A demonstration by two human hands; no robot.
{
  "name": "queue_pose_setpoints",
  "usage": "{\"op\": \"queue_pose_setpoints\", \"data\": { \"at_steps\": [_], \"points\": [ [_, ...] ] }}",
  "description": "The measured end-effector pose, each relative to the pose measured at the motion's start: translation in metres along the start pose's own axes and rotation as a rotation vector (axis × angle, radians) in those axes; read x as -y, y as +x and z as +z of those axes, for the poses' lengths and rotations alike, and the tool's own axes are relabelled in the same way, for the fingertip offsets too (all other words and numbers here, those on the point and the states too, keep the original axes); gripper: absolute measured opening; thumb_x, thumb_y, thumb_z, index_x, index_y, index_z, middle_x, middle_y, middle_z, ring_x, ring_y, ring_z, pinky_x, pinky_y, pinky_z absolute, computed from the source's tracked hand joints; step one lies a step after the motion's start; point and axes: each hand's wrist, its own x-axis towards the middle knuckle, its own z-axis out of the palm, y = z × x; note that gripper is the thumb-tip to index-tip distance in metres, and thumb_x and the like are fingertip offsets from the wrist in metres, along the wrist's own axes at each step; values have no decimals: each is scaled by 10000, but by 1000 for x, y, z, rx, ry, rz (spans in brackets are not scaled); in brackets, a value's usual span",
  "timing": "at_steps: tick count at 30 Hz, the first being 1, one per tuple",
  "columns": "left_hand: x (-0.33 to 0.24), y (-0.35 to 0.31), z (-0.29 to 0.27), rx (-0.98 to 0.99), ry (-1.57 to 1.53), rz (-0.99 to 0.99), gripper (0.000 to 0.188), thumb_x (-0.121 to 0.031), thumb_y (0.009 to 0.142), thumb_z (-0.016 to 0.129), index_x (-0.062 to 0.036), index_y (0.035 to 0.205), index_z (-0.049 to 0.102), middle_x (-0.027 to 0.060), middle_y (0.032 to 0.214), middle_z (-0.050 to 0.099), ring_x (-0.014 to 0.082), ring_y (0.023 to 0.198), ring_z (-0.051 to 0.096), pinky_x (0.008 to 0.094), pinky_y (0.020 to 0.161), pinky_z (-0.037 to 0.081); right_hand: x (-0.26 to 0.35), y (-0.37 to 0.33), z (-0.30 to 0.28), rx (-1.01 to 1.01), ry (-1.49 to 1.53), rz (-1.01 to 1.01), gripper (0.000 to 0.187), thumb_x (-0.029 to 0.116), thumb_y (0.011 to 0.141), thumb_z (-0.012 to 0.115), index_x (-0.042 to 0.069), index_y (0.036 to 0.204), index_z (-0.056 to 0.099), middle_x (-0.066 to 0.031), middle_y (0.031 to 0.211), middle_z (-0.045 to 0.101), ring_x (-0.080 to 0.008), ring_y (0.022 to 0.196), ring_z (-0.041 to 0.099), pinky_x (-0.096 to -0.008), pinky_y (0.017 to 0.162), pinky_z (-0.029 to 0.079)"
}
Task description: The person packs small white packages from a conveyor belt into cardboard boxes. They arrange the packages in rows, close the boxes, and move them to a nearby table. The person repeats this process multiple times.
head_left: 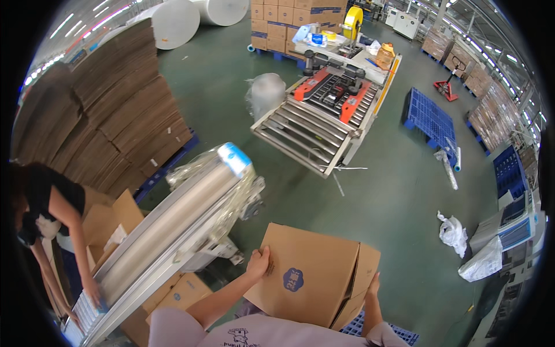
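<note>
A brown cardboard box (315,263) with a dark blue printed mark is held between my two hands in front of my body. Around its upper left edge wrap the fingers of my left hand (258,263). My right hand (373,285) presses on the right side, by a flap (363,272) that stands partly away from the box; some of its fingers are hidden. To my left runs a conveyor (173,214) with a pale belt, and a packet with a blue and white wrapper (235,158) lies at its far end.
A co-worker (58,220) reaches onto the conveyor at left. Tall stacks of flat cardboard (127,110) rise behind. Ahead stands a roller table with a taping machine (335,92). Blue pallets (430,118) and white plastic film (453,234) lie on the floor at right.
</note>
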Motion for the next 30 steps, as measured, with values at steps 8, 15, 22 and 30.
{"op": "queue_pose_setpoints", "data": {
  "at_steps": [8, 15, 22, 30],
  "points": [
    [-219, 133, 79, 161, 144, 199, 746, -642, 791, 437, 60, 1035, 507, 225, 1064, 580, 336, 1028, 555, 403, 860, 439, 83, 145, 17, -183, 296, 32, 716, 609, 878, 314, -10, 1184, 503, -140, 1075, 594, -277, 929, 591, -389, 803, 483],
    [-364, 236, 86, 188, 72, 173, 715, -619, 809, 444, 51, 1055, 491, 211, 1041, 581, 316, 983, 572, 394, 837, 443, 237, 258, 93, -206, 248, 44, 730, 629, 871, 295, -5, 1153, 522, -125, 1034, 609, -267, 878, 606, -377, 749, 509],
    [-387, 369, 98, -99, -186, -83, 716, -614, 831, 418, 49, 1092, 479, 219, 1063, 579, 328, 972, 576, 368, 844, 435, 362, 489, 240, 107, -260, -81, 663, 555, 908, 295, -4, 1158, 547, -145, 1108, 591, -251, 999, 571, -360, 862, 444],
    [-350, 454, 179, -244, -1103, -300, 837, -691, 832, 312, -67, 1386, 246, 83, 1391, 333, 262, 1248, 344, 365, 1010, 308, 618, 596, 517, 460, -1066, -620, 706, 574, 891, 167, 42, 1166, 543, -247, 1156, 531, -385, 1106, 486, -441, 931, 375]
  ]
}}
